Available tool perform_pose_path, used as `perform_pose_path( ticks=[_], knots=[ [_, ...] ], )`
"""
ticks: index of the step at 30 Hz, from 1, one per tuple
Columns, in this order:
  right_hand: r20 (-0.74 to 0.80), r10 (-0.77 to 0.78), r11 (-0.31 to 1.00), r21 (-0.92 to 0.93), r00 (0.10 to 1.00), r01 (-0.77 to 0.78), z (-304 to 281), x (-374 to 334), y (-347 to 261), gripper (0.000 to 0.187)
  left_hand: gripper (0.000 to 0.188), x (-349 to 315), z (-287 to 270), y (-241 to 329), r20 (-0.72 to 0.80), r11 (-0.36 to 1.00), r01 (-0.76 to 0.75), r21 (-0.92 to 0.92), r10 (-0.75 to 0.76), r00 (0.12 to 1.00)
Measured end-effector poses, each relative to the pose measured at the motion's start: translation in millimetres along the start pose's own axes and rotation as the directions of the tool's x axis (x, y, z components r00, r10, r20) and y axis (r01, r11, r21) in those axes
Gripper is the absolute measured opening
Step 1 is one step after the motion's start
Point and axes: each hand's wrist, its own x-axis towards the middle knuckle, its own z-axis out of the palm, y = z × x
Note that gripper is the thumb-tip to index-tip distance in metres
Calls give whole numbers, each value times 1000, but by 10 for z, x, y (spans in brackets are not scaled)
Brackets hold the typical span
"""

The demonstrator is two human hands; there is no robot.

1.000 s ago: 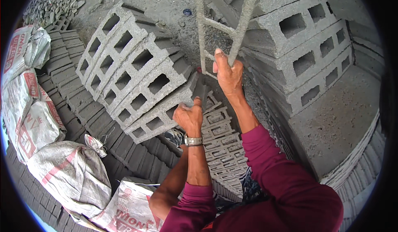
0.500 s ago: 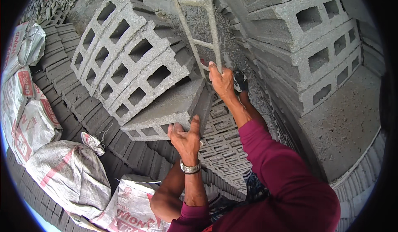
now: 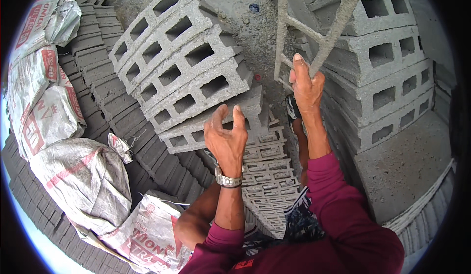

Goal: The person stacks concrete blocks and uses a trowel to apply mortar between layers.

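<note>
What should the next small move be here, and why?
Probably the left hand should close on the block beside it to square it: that block sits askew from the row above, and the hand's thumb and fingers stand apart. The right hand grips the grey frame.

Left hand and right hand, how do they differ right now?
The left hand is open, fingers curved apart by a grey concrete block, contact unclear; the right hand is closed around a ladder-like grey frame. The left hand has a wristwatch; the right hand has none. Both come from maroon sleeves.
</note>
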Motion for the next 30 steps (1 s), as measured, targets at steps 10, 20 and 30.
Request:
perform_pose_path(
  ticks=[10, 20, 30],
  knots=[
    [61, 36, 995, 89, 997, -41, 73, -169, -70, 50, 52, 592, 769, -157, -32, 867, -251, 431, 293, 956],
    [-55, 139, 980, 150, 989, -130, 134, -265, 296, 39, 53, 603, 781, -266, -2, 812, -332, 480, 380, 925],
    [-29, 147, 987, 77, 989, -144, 172, -257, 445, 37, 54, 594, 784, -299, -34, 866, -282, 413, 324, 946]
  ],
)
